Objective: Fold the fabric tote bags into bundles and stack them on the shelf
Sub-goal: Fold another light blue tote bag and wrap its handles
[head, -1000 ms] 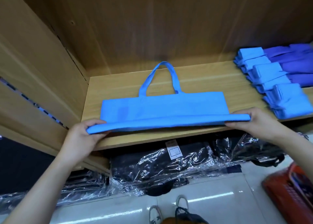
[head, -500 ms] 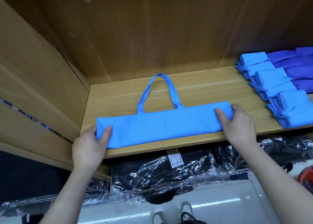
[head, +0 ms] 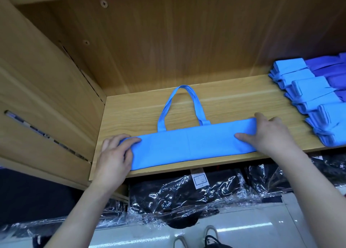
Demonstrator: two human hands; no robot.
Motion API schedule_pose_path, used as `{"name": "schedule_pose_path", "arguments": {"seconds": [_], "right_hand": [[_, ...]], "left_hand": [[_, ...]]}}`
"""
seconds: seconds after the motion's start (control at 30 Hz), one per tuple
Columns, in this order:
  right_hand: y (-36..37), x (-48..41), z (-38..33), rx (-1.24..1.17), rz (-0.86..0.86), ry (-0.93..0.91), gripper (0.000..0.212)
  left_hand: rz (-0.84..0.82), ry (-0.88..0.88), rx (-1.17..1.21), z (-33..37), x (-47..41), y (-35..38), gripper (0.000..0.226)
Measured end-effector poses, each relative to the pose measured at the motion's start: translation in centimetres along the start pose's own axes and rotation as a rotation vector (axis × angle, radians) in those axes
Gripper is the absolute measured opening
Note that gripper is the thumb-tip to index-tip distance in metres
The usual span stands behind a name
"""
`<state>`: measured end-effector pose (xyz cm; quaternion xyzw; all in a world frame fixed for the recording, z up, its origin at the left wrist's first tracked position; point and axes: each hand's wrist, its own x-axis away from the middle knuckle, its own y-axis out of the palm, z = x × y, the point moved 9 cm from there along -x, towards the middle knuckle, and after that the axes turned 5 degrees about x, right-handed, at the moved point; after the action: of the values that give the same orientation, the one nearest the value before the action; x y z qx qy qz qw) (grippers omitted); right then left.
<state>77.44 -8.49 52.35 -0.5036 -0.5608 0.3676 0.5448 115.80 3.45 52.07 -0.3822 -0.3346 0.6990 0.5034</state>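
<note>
A light blue tote bag (head: 189, 144) lies folded into a long narrow strip along the front of the wooden shelf (head: 234, 101). Its handle loop (head: 180, 105) lies flat on the shelf behind it. My left hand (head: 116, 154) grips the strip's left end, thumb on top and fingers curled around it. My right hand (head: 267, 133) holds the right end, thumb on top and fingers wrapped over the far edge. Several folded light blue bundles (head: 314, 98) sit in a row at the shelf's right end.
Purple folded bags (head: 329, 68) lie behind the blue bundles at the far right. The cabinet's side wall (head: 46, 98) closes the shelf on the left. Below the shelf, dark goods in clear plastic wrap (head: 187, 193) are stacked above a white tiled floor (head: 243, 227).
The bag's raised lower half has been folded over onto the upper part, making a narrower strip. Both hands have moved from under the front edge to grip the strip's ends.
</note>
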Motion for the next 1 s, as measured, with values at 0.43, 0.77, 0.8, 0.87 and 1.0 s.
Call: {"name": "schedule_pose_path", "arguments": {"seconds": [0.43, 0.77, 0.8, 0.87, 1.0], "right_hand": [[-8.4, -0.4, -9.9, 0.008, 0.623, -0.466, 0.063], [5.0, 8.5, -15.3, 0.245, -0.134, -0.952, 0.091], [6.4, 9.1, -14.9, 0.268, -0.168, -0.96, 0.089], [6.6, 8.6, -14.6, 0.2, -0.106, -0.924, 0.082], [5.6, 7.9, -14.5, -0.073, -0.113, -0.926, 0.061]], "left_hand": [[-0.498, 0.425, -0.336, 3.7, 6.5, 2.2, 0.093], [-0.28, 0.547, -0.435, 6.9, 6.0, 1.8, 0.087], [-0.29, 0.545, -0.386, 6.9, 5.7, 1.6, 0.081], [-0.327, 0.546, -0.186, 7.4, 5.2, 0.8, 0.06], [-0.25, 0.335, 0.477, 8.0, 3.7, -2.8, 0.052]]}}
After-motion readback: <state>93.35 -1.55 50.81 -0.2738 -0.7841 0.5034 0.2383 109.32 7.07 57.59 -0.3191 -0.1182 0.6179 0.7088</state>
